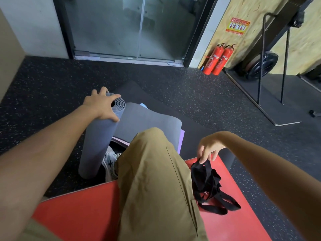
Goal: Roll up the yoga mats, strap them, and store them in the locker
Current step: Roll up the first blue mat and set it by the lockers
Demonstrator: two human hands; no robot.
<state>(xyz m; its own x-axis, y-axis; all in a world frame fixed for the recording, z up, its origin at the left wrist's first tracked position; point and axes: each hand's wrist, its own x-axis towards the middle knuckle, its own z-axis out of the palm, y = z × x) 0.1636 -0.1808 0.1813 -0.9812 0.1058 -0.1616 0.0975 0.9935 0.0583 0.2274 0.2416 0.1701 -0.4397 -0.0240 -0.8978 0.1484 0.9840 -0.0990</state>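
Observation:
A grey yoga mat point(97, 140) is partly rolled, its roll lying on the dark floor with the loose flap spread to the right. My left hand point(101, 106) grips the far end of the roll. A purple mat point(181, 140) and a light blue one point(143, 105) peek out under the grey flap, over a dark mat point(199, 134). A red mat point(229, 221) lies flat under my knee. On it sits a tangle of black straps point(206, 186), and my right hand point(207, 149) pinches the top of one strap.
Two red fire extinguishers point(218, 59) stand against the wooden wall at the back right. A glass sliding door point(135, 28) is straight ahead. A black metal rack point(272, 58) with weight plates stands at the right. My bent leg in tan trousers point(156, 180) fills the middle.

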